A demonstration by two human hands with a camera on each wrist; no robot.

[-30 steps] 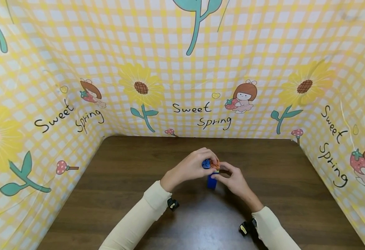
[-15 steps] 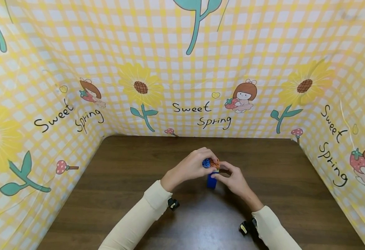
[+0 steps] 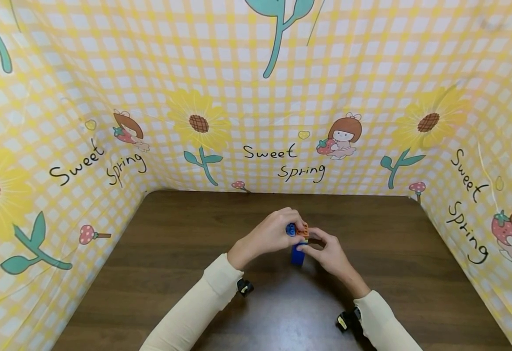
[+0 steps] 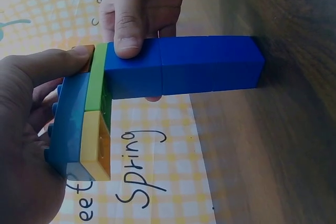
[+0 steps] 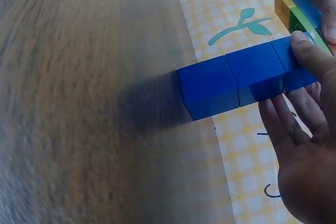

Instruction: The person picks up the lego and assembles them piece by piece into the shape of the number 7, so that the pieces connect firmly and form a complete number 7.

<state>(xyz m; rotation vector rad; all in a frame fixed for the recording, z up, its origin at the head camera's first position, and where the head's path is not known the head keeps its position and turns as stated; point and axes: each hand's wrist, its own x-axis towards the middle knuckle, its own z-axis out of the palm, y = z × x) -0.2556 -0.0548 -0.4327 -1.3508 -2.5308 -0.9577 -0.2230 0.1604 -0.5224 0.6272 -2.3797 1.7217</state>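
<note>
A column of blue toy building bricks point(image 4: 184, 66) stands upright on the table, several bricks high. On its top lies a green brick point(image 4: 97, 85), with a yellow brick point(image 4: 92, 142) beside it overhanging the column. A lighter blue brick point(image 4: 71, 119) and an orange brick point(image 3: 304, 228) form the uppermost layer. My left hand point(image 3: 275, 231) grips this top layer, its thumb on the orange brick and its fingers partly hidden behind. From the other side, my right hand point(image 3: 328, 252) pinches the highest blue brick of the column between thumb and fingers, just under the green one.
The dark wooden table point(image 3: 185, 229) is enclosed at the back and both sides by a yellow checked cloth point(image 3: 220, 58) with printed flowers. A small black device point(image 3: 244, 287) sits at the left wrist, and another black device point(image 3: 344, 321) at the right wrist.
</note>
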